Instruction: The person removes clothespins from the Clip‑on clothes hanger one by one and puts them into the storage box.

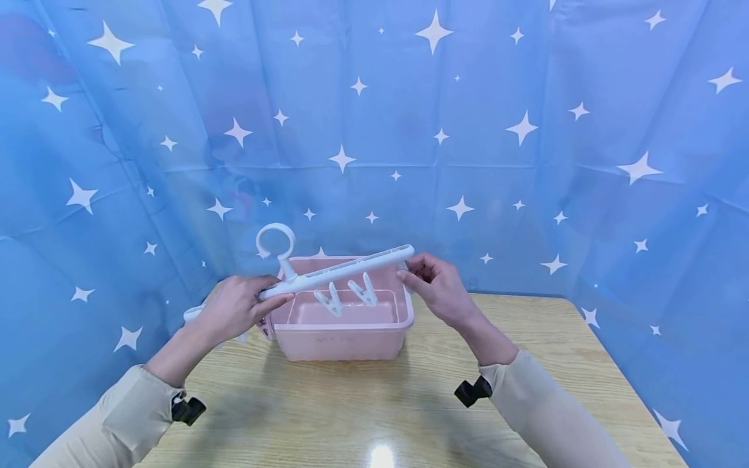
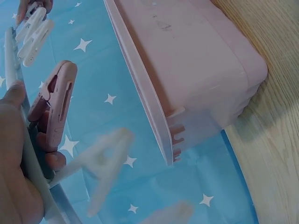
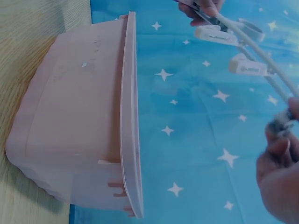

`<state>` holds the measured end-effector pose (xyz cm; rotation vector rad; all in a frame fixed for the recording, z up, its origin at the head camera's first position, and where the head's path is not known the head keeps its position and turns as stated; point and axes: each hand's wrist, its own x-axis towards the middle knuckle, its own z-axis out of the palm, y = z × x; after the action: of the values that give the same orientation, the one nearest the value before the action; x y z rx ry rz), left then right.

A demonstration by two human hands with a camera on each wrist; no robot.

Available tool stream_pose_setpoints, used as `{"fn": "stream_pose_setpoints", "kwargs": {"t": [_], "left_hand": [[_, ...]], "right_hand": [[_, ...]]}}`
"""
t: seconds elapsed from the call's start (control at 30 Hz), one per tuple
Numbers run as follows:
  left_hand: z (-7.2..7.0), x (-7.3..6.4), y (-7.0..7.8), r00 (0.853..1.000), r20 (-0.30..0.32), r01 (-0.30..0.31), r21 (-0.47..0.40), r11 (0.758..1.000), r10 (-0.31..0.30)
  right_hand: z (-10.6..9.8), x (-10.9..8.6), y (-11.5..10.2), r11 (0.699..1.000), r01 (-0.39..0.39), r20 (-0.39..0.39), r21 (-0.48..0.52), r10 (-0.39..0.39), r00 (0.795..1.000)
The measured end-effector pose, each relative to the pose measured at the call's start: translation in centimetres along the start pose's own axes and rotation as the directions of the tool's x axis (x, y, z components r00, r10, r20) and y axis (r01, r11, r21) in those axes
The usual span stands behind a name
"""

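Note:
My left hand (image 1: 236, 305) grips the bar of a white clip hanger (image 1: 345, 266) with a round hook, held tilted above a pink basket (image 1: 345, 341). Two white clips (image 1: 364, 290) dangle from the bar. In the left wrist view, a pink clip (image 2: 63, 105) hangs by the fingers of my left hand (image 2: 16, 154), and a blurred white clip (image 2: 110, 163) hangs nearer the camera. At the hanger's raised right end, my right hand (image 1: 439, 286) pinches a small greyish clip (image 3: 280, 125), partly hidden by the fingers and blurred.
The basket stands on a light wooden table (image 1: 351, 409), near its back edge. A blue curtain (image 1: 398, 130) with white stars encloses the back and sides. Dark wrist cameras (image 1: 474, 391) sit at both sleeves.

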<state>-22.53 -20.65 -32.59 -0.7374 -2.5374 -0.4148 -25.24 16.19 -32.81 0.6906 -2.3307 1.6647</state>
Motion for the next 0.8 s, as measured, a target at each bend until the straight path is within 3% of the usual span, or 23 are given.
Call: {"fn": "stream_pose_setpoints", "kwargs": {"t": [0.17,0.33,0.8], "left_hand": [[0.18,0.08,-0.05,1.0,-0.007,-0.003,-0.016,1.0,0.003],[0.05,0.17,-0.02,1.0,-0.019,0.002,0.005,1.0,-0.002],[-0.01,0.06,-0.25,0.999,-0.029,0.044,-0.026,0.999,-0.045]], "right_hand": [[-0.07,0.11,-0.25,0.999,-0.035,-0.028,-0.023,0.035,0.999],[-0.22,0.14,-0.19,0.997,-0.07,-0.013,0.016,0.07,0.997],[-0.3,-0.08,0.23,0.996,-0.057,0.028,0.062,0.056,0.998]]}}
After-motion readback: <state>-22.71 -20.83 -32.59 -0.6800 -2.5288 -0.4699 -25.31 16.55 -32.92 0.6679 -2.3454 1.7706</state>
